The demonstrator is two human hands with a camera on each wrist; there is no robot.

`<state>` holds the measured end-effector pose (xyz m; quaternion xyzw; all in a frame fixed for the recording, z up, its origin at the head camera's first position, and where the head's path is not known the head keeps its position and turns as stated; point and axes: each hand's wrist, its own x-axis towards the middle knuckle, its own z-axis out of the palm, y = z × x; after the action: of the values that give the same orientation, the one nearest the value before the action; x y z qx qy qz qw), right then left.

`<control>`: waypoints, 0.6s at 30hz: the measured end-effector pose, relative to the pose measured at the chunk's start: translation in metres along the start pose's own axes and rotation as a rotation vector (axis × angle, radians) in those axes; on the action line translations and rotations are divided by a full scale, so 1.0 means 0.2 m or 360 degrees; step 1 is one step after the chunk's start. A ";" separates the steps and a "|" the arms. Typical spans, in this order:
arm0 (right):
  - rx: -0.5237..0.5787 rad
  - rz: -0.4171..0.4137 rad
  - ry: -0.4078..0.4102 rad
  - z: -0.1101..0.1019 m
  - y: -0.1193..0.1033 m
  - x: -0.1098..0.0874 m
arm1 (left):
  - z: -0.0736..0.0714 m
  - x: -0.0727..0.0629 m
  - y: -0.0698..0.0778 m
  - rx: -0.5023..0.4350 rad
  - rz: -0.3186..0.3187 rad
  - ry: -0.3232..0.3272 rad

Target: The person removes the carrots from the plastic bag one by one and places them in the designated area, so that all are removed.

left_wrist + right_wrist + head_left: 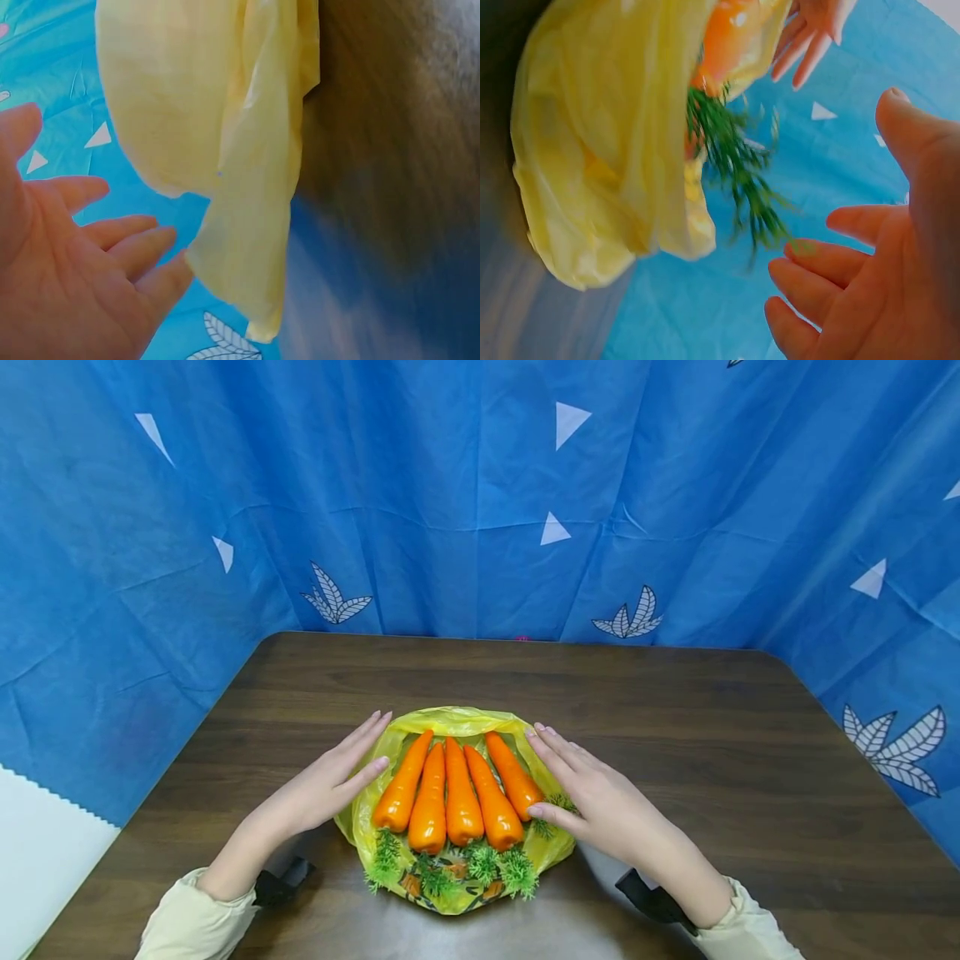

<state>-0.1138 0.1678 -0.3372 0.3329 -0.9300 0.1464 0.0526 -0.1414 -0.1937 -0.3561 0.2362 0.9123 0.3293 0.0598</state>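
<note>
A thin yellow plastic bag (450, 720) lies open on the table, and several shiny orange carrots (463, 810) rest side by side in it. Their frilly green tops (517, 872) point toward the person and poke out over the bag's near edge. On the left side of the bag is my left hand (326, 789), fingers extended and thumb apart. In the left wrist view a fingertip meets the edge of the bag (161, 90); whether it touches, I cannot tell. My right hand (592, 789) hovers at the right side with its fingers extended, near the green fronds (735, 161). Neither hand grips anything.
The dark wood-grain table (675, 710) extends behind and to both sides of the bag. A blue curtain (480, 485) with white triangles and leaf prints hangs behind it. Dark straps (281, 881) sit at both wrists, beside pale sleeves. A white surface (45, 860) shows at the left.
</note>
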 end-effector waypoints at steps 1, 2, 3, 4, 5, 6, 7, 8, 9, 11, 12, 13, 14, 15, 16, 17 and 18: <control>0.0009 -0.0012 -0.0003 0.01 -0.01 0.00 | 0.00 0.00 0.00 -0.0016 -0.0006 -0.0003; 0.0022 -0.0020 -0.0011 0.02 -0.01 0.00 | 0.00 0.00 0.00 -0.0033 -0.0012 -0.0007; 0.0040 -0.0027 -0.0017 0.03 -0.01 0.00 | 0.01 0.00 0.00 -0.0048 -0.0016 -0.0011; 0.0057 -0.0035 -0.0022 0.04 -0.02 0.01 | 0.01 0.00 -0.01 -0.0059 -0.0016 -0.0014; 0.0074 -0.0039 -0.0030 0.05 -0.02 0.01 | 0.01 0.00 -0.01 -0.0064 -0.0012 -0.0013; 0.0098 -0.0043 -0.0043 0.05 -0.02 0.01 | 0.02 0.01 -0.01 -0.0069 -0.0008 -0.0013; 0.0118 -0.0047 -0.0056 0.06 -0.02 0.01 | 0.02 0.01 -0.02 -0.0070 -0.0003 -0.0013; 0.0140 -0.0048 -0.0067 0.07 -0.02 0.01 | 0.02 0.01 -0.02 -0.0071 0.0003 -0.0012; 0.0158 -0.0049 -0.0076 0.08 -0.02 0.01 | 0.02 0.01 -0.02 -0.0072 0.0011 -0.0010; 0.0188 -0.0046 -0.0102 0.09 -0.02 0.01 | 0.03 0.01 -0.03 -0.0074 0.0027 -0.0009; 0.0196 -0.0042 -0.0111 0.10 -0.02 0.01 | 0.03 0.01 -0.04 -0.0074 0.0028 -0.0009; 0.0198 -0.0039 -0.0114 0.10 -0.01 0.01 | 0.03 0.01 -0.04 -0.0067 0.0033 -0.0010; 0.0198 -0.0040 -0.0113 0.11 -0.01 0.01 | 0.04 0.01 -0.05 -0.0062 0.0041 -0.0010; 0.0196 -0.0042 -0.0112 0.11 -0.01 0.01 | 0.04 0.01 -0.05 -0.0054 0.0053 -0.0010; 0.0192 -0.0043 -0.0111 0.12 -0.01 0.01 | 0.04 0.01 -0.06 -0.0043 0.0068 -0.0008; 0.0188 -0.0048 -0.0110 0.12 0.00 0.01 | 0.04 0.02 -0.06 -0.0034 0.0085 -0.0005; 0.0187 -0.0053 -0.0110 0.12 0.00 0.02 | 0.05 0.02 -0.06 -0.0022 0.0106 -0.0005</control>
<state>-0.1163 0.1585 -0.3604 0.3556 -0.9155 0.1881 0.0032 -0.1470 -0.1955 -0.3711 0.2665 0.9015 0.3369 0.0518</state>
